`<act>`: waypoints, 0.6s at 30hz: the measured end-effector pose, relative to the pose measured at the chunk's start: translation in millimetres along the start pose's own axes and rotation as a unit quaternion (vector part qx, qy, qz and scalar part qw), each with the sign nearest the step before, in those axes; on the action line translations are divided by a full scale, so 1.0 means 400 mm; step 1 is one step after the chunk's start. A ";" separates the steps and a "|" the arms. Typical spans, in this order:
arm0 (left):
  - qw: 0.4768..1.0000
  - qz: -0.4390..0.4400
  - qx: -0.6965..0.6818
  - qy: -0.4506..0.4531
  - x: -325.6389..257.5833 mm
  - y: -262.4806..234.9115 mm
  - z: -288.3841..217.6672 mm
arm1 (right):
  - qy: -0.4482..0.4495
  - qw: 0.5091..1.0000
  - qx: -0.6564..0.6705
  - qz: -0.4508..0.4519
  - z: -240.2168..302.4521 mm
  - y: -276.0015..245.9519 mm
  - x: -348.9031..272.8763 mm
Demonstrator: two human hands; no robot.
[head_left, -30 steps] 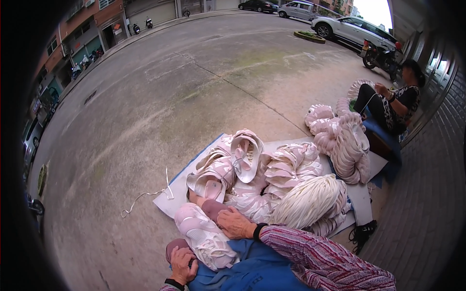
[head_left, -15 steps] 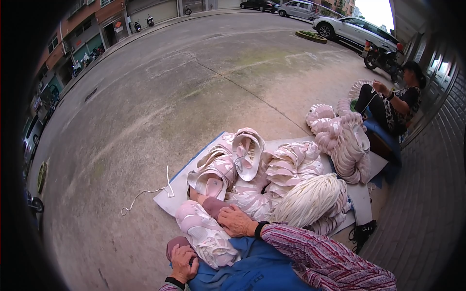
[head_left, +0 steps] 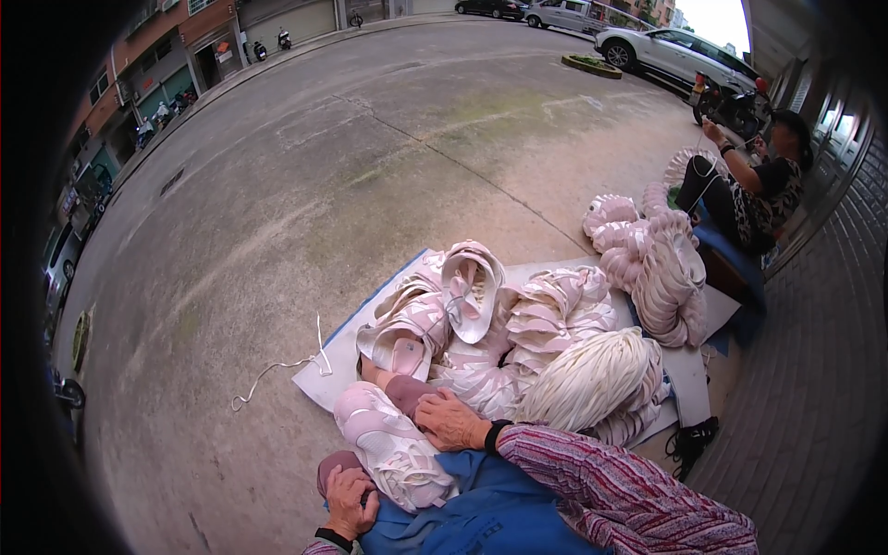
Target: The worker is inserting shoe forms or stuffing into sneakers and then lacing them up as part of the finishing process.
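My left hand (head_left: 349,502) lies over my left knee, its fingers apart and nothing in them. My right hand (head_left: 451,421) rests on my other knee (head_left: 407,393), fingers loosely spread, also holding nothing. Between the two hands a nested bundle of pink and white shoe uppers (head_left: 384,439) lies across my lap on a blue apron (head_left: 499,504). Just beyond my right hand lie more stacked uppers (head_left: 560,314), one single upper (head_left: 472,291) standing on top with its opening showing. A thick hank of cream shoelaces (head_left: 592,381) sits right of them, on the pile.
Under the pile is a pale sheet (head_left: 324,384) with a blue edge; one loose lace (head_left: 268,373) trails onto the concrete. Coiled uppers (head_left: 671,287) lie toward a seated co-worker (head_left: 763,180) at the right. Black laces (head_left: 692,442) lie near the tiled wall. Parked vehicles stand far off.
The co-worker has raised both hands, with a pale lace drawn up from the lap. My own hands and the uppers around them have stayed in place.
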State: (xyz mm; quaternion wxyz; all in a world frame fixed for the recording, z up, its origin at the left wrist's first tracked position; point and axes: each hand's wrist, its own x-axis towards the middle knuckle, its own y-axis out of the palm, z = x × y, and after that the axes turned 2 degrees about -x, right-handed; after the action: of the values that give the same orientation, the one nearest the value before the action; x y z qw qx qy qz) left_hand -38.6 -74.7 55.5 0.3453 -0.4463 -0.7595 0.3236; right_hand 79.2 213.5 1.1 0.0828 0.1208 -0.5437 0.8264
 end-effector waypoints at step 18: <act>1.000 -0.001 0.003 -0.001 -0.005 0.005 0.009 | -0.003 1.000 -0.003 -0.003 -0.002 0.003 0.000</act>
State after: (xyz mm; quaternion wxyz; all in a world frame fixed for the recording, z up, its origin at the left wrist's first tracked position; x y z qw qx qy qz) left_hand -39.9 -76.4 51.5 0.3466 -0.4441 -0.7594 0.3254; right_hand 78.6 213.7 -0.3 0.0842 0.1247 -0.5457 0.8244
